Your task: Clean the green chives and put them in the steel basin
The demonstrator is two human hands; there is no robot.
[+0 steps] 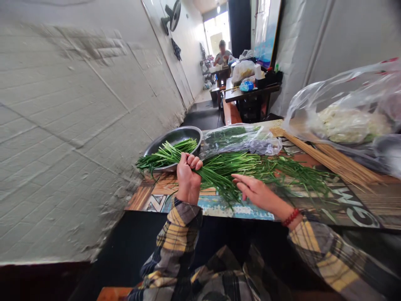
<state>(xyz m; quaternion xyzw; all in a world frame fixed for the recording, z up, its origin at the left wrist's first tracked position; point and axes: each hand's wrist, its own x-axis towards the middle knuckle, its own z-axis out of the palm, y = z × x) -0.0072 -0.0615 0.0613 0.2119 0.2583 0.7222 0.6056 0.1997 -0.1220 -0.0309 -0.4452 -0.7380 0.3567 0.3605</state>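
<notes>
My left hand (189,175) is wrapped round a bunch of garlic chives (216,179), held a little above the table. Pale stem ends stick out to the left of my fist, and the green leaves fan out to the right. My right hand (255,191), fingers stretched out, hovers beside the leafy tips with nothing in it. Behind both hands lies a pile of loose chives (244,162) spread across the tabletop. A metal bowl (196,133) at the left holds more chives.
Beyond the pile lies a clear plastic bag (216,142) with greens inside. Bamboo skewers (332,161) lie to the right, near a large plastic bag (354,119) of pale vegetables. A wall (94,142) rises close on the left. Farther back, a person (223,56) sits at another table.
</notes>
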